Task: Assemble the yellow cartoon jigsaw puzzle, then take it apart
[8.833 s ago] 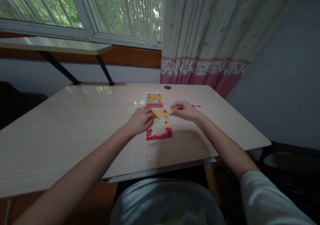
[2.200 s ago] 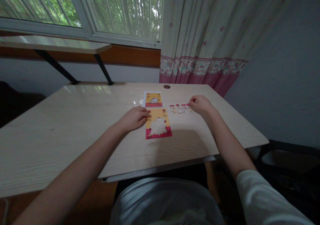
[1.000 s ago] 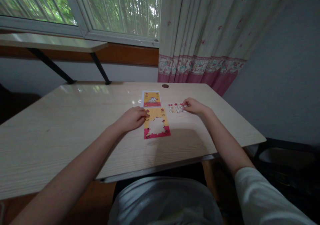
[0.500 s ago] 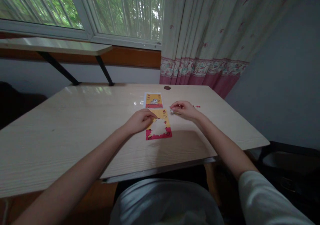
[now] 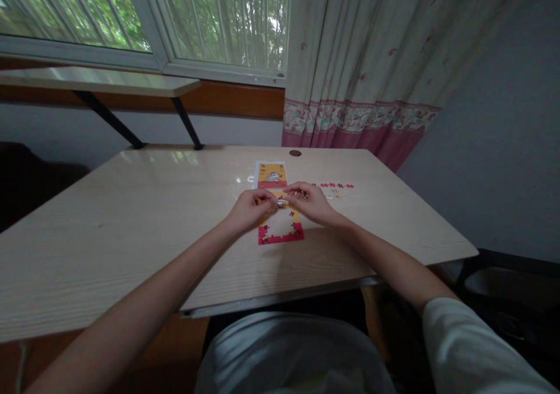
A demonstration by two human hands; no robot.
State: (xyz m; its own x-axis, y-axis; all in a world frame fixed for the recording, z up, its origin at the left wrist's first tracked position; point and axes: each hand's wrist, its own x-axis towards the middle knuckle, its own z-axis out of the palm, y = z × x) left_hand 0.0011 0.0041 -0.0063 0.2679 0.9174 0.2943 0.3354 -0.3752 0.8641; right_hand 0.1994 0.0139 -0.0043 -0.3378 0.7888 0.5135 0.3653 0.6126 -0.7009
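A jigsaw puzzle board (image 5: 280,240) with a yellow and red border and a pale gap in its middle lies flat on the desk. Over its upper part, my left hand (image 5: 251,212) and my right hand (image 5: 310,201) come together, fingertips pinched. Between them is a small white-and-dark puzzle piece (image 5: 281,203), which both hands appear to grip; the fingers partly cover it. Just behind the board lies a picture card (image 5: 272,173) with a white animal on yellow and red.
Right of my right hand, a row of red puzzle pieces (image 5: 331,185) lies on the desk (image 5: 166,219), with several yellow and white pieces (image 5: 336,194) in front of it. A cable hole (image 5: 295,153) is near the back edge. A raised shelf (image 5: 100,80) stands at back left.
My right hand has moved left from the loose pieces to the board with a puzzle piece, meeting my left hand. The loose pieces show more now. The view has shifted slightly.
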